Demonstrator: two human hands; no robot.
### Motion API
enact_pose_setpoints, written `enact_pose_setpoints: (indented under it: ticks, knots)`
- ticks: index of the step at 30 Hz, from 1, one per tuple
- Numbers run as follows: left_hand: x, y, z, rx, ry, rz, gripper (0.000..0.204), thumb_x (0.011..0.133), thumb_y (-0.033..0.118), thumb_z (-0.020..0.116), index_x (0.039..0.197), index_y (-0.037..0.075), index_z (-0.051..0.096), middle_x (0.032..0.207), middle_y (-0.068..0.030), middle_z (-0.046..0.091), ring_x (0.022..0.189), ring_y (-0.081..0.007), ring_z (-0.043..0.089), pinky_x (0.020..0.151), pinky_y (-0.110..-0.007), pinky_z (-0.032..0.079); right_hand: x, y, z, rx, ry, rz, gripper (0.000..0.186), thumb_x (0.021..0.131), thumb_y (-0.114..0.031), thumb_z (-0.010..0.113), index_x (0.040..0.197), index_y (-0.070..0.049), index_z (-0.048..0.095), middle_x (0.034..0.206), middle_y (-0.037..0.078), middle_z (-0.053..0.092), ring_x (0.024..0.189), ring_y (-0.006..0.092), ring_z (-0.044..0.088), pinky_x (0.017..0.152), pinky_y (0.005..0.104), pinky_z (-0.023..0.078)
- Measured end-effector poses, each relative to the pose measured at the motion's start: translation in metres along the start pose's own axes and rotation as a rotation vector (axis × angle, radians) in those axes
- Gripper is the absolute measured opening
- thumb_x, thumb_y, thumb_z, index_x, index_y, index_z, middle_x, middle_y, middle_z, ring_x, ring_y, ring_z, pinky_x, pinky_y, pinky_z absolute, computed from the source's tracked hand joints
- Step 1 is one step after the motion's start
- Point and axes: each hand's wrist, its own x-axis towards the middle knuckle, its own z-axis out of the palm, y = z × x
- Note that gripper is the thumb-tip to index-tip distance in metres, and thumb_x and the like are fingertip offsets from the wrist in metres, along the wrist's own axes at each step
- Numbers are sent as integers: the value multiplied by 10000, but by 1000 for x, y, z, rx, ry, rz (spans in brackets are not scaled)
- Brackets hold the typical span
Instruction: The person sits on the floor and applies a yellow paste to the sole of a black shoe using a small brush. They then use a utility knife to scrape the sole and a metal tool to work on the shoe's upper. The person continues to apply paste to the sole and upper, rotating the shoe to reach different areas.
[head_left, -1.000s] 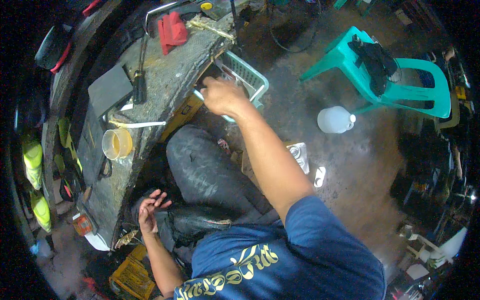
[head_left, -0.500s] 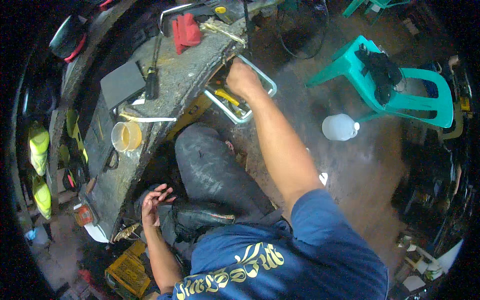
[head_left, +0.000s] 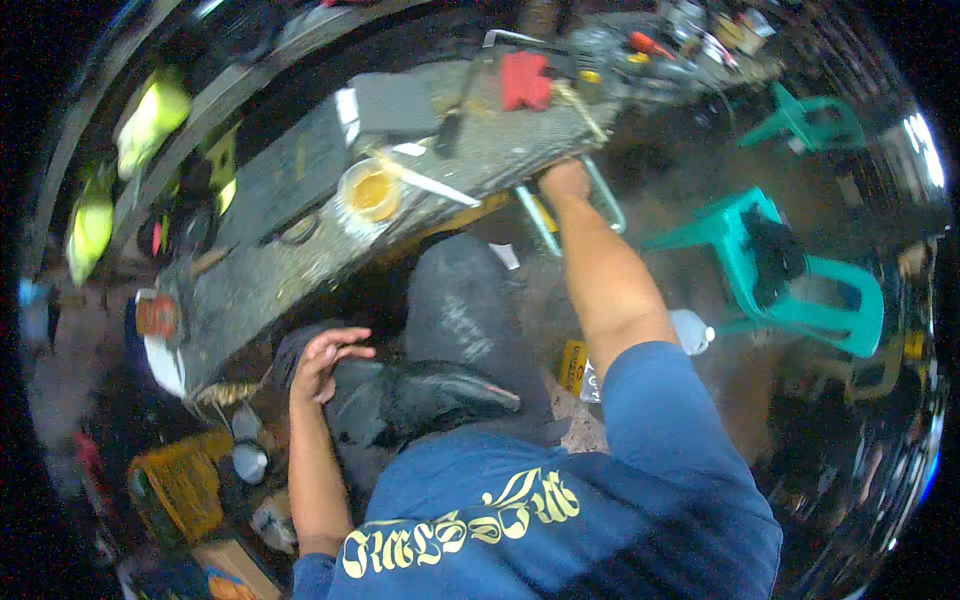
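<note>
The person's right hand (head_left: 565, 180) is sitting just above centre of the frame, between the long rims of a pale green, rectangular plastic basket (head_left: 607, 197). Its fingers are hiding from me down there, so I can't tell whether they are gripping anything. The basket is standing right against the edge of a rough, grey, worn surface (head_left: 250, 320) that is running from the lower left up to the top right.

Left of centre, the left hand (head_left: 325, 362) is hovering with fingers apart and loosely bent, holding nothing that I can see. Just beside it, a long, glossy black object (head_left: 425, 395) is lying across the person's lap.

On the surface, a round, clear plastic tub (head_left: 368, 192) is holding something amber, and a slim white stick (head_left: 435, 183) is lying next to it. A bright red, blocky piece (head_left: 525, 82) is resting farther up, near the top centre. Over at the right, a teal plastic chair (head_left: 742, 235) is carrying a crumpled black cloth (head_left: 775, 258).
</note>
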Motion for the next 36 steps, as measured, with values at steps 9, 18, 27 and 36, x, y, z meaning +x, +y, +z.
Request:
enact_pose_setpoints:
  ticks: [9, 18, 27, 36]
  knots:
    - [-3, -9, -24, -319, -121, -31, 516, 976, 360, 680, 1310, -28, 611, 1322, -234, 647, 1027, -294, 728, 920, -412, 586, -6, 3, 29, 11, 212, -67, 457, 919, -328, 667, 1257, -21, 670, 1258, 262, 680, 1175, 443, 656, 1002, 493, 540]
    - [-6, -14, -31, -393, -163, -34, 493, 1009, 327, 634, 1352, -24, 585, 1289, -232, 669, 985, -273, 738, 923, -391, 588, -7, 9, 18, -27, 247, -5, 417, 896, -233, 687, 1258, -29, 665, 1186, 286, 699, 1133, 456, 676, 965, 518, 548]
    - [4, -18, -30, -424, -199, -50, 493, 1005, 326, 639, 1352, -21, 587, 1288, -235, 670, 984, -265, 739, 910, -384, 595, 1, 2, 6, -112, -55, -58, 619, 879, -259, 661, 1465, -115, 524, 1389, 243, 617, 1284, 391, 609, 1049, 487, 512]
    - [-2, -13, -29, -273, -128, -41, 538, 979, 380, 669, 1333, -19, 594, 1281, -222, 673, 942, -240, 720, 862, -366, 606, -18, 17, 2, -85, 227, -51, 405, 875, -323, 662, 1109, -1, 739, 1134, 251, 730, 1108, 402, 698, 976, 489, 539]
